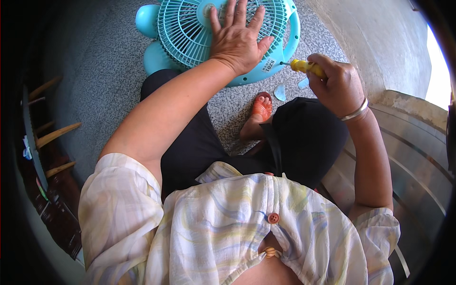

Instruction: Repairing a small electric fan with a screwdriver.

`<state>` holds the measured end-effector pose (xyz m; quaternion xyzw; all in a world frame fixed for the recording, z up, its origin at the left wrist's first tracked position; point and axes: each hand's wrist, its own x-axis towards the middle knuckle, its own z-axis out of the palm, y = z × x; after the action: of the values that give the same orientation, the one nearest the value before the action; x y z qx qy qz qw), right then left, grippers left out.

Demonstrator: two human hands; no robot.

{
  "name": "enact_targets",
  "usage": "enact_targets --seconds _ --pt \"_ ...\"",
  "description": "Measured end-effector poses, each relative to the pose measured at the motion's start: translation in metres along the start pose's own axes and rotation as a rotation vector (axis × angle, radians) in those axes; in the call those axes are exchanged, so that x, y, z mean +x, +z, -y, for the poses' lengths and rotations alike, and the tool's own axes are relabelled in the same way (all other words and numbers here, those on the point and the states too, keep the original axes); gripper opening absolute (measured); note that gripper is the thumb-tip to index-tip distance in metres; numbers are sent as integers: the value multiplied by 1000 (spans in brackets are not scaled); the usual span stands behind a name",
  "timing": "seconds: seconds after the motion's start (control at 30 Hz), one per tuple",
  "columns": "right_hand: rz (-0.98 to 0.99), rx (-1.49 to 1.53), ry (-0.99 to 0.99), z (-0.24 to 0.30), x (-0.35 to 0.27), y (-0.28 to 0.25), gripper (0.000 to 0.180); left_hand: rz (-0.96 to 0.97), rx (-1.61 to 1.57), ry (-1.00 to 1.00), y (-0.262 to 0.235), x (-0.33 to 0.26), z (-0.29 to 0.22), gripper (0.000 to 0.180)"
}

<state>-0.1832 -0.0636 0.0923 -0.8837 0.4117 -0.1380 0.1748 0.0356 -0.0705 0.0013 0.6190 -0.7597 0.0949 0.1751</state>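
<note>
A turquoise fan (178, 47) with a round slatted grille lies on the speckled floor in front of my knees. My left hand (240, 40) rests flat on the grille, fingers spread. Closed around the yellow handle of a screwdriver (300, 66), my right hand (336, 83) is at the fan's right side. The screwdriver's thin shaft points left, its tip at the rim of the casing near a small white label (269, 65). Whether the tip sits in a screw hole is too small to tell. A dark hole (245, 79) shows lower on the rim.
Two small light-blue pieces (280, 92) lie on the floor by my sandalled foot (262, 107). A concrete wall (380, 47) rises at the right, with metal panels (403, 152) below it. Wooden legs of overturned-looking furniture (59, 134) stick out at the left.
</note>
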Motion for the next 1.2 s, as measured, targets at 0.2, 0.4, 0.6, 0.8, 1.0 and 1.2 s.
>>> enact_targets --seconds 0.2,0.4,0.6,0.8,1.0,1.2 --pt "22 -41 -12 2 -1 2 15 55 -49 -30 -13 5 -4 63" --pt "87 -87 -33 1 3 0 14 153 -79 -56 -21 9 -8 67" --pt "120 -206 -42 11 0 2 14 152 -106 -58 -18 8 -9 66" --pt "116 -199 -33 7 -2 2 16 148 -77 -60 -17 9 -9 66" --pt "157 -320 47 20 -16 9 19 165 -108 -66 -16 9 -8 66" --pt "125 -272 32 26 -23 14 15 32 23 -16 -2 3 -4 60"
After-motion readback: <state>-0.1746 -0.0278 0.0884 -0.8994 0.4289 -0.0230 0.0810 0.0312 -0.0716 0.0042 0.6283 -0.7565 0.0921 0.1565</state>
